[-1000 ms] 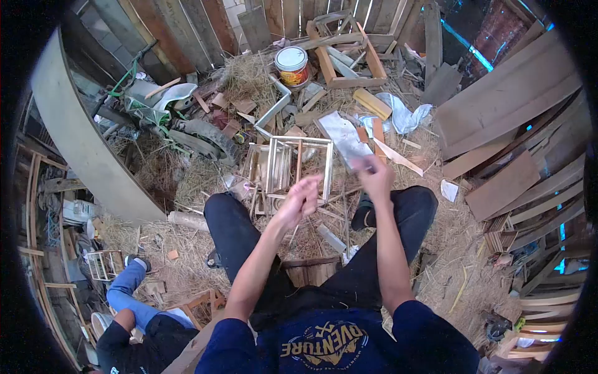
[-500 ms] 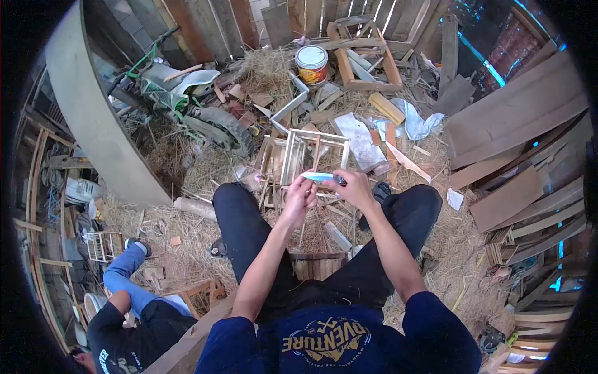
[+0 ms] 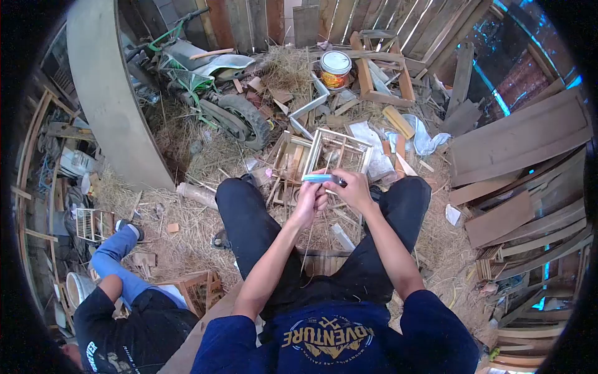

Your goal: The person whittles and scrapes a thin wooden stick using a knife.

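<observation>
Blue tool (image 3: 316, 178) held up front over straw and scrap wood

A straw-strewn floor (image 3: 193, 249) spreads beneath and around the fingers, and a plank wall (image 3: 305, 25) stands well beyond them. A tall curved panel (image 3: 109, 93) rises well to their left. Nearer the camera than the fingers and also to their left, a co-worker (image 3: 140, 311) in a black shirt and blue jeans is low to the floor. Beyond the fingers and to their right, among the scraps, lies a brown wooden frame (image 3: 406, 81); a smaller pale frame (image 3: 313, 151) is just past the fingertips. A white-lidded bucket (image 3: 335, 71) stands farther off, beyond the pale frame.

The person's right hand (image 3: 354, 189) has its fingers closed around the tool's dark end. The left hand (image 3: 306, 204) is curled narrow just under the blue end; whether it grips the tool cannot be told. The tool lies nearly level across the fingertips, its blue end pointing left. A thin strip (image 3: 306, 262) runs from below the left fingers toward the lap; its upper end is hidden.
</observation>
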{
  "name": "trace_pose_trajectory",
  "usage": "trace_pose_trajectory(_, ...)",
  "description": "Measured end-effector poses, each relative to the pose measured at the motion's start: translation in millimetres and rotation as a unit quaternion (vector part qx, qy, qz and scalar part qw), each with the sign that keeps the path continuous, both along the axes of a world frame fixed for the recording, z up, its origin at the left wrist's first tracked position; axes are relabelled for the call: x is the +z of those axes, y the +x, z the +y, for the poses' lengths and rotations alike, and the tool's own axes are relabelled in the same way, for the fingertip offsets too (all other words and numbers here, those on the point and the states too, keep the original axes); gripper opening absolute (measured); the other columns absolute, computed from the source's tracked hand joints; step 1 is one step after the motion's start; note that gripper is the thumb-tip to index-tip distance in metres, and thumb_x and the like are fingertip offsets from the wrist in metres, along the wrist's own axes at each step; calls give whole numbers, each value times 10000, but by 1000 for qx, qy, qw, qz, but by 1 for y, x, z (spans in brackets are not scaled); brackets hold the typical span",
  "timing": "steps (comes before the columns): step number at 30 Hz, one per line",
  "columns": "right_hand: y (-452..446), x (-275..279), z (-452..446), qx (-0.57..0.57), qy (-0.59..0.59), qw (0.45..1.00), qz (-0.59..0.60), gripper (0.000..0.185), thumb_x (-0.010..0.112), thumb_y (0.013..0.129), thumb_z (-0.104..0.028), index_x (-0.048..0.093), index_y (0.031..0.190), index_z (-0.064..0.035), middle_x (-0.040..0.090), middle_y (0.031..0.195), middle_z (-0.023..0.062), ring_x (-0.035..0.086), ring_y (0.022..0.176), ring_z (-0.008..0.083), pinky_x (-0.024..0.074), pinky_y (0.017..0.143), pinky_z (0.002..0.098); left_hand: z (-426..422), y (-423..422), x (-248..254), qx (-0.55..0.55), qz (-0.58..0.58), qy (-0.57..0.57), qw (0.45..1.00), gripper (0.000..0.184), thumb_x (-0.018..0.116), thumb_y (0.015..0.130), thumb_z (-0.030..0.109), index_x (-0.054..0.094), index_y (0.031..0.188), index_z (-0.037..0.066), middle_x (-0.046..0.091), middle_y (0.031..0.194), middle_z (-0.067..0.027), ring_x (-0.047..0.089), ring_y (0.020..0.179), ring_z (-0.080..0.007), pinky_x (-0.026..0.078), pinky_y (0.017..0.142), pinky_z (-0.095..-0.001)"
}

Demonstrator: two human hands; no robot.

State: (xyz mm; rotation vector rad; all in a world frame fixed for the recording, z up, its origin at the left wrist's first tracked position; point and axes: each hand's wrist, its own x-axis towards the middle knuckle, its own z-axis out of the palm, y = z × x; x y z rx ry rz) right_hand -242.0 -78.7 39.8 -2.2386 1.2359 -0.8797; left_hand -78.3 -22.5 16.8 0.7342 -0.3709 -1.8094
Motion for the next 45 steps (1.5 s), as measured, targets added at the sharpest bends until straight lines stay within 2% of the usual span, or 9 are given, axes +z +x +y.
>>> trace_pose_trajectory(9,56,22,29,-56,87,992,-69,393,858,743,-376,758,946,-54,665,670,64,586,571,144,467,571,302,24,58,28,-17,14,-38,999,305,441,1042,149,490,1338,91,325,628,68,273,447,-35,198,405,-219)
trace_pose_trajectory(17,92,40,74,-84,153,978,-116,422,858,743,-384,756,971,-44,689,706,82,615,594,151,485,593,298,55,80,17,3,42,-57,997,305,452,1056,181,504,1340,85,298,610,89,241,446,-23,166,419,-216)
trace_pose_trajectory(22,45,28,78,-143,114,982,-56,483,900,660,-426,772,946,-58,733,778,122,707,675,186,534,627,308,61,68,20,-81,47,-30,995,112,464,1056,188,511,1146,139,288,624,88,227,442,-19,159,408,-209)
trace_pose_trajectory(26,26,35,82,-157,104,982,-20,491,897,651,-447,773,927,-60,725,729,104,696,624,207,536,628,313,63,65,25,-97,62,-37,993,117,463,1061,199,490,1164,150,284,629,92,210,425,-12,143,392,-205)
trace_pose_trajectory(29,28,29,81,-161,90,983,-8,425,907,691,-335,756,920,-11,690,697,34,602,624,63,486,592,244,62,66,22,-93,68,-41,993,120,458,1063,197,487,1170,152,276,625,89,211,427,-11,147,394,-203)
trace_pose_trajectory(39,29,19,78,-209,-16,977,32,474,920,644,-390,761,889,-18,687,666,57,621,584,111,509,591,268,62,62,17,-73,64,-21,995,107,476,1058,201,506,1137,135,277,646,87,207,444,-15,156,401,-205)
trace_pose_trajectory(42,29,22,79,-212,41,976,10,434,900,695,-347,750,905,2,703,724,63,624,644,95,507,624,262,75,71,26,-63,34,-4,997,195,476,1058,204,508,1238,138,271,649,83,198,449,-21,156,403,-205)
trace_pose_trajectory(44,5,-3,56,-297,30,931,-209,290,798,834,-237,736,986,2,728,825,82,627,677,115,496,637,290,91,83,28,-60,42,-9,997,305,481,1056,213,484,1353,146,259,653,79,196,459,-25,156,405,-203)
trace_pose_trajectory(45,-10,7,45,-337,-55,931,-128,272,773,863,-228,727,972,17,710,801,58,598,676,97,480,636,274,96,86,29,-20,49,-16,998,299,483,1055,215,486,1346,144,258,654,79,197,460,-25,156,405,-203)
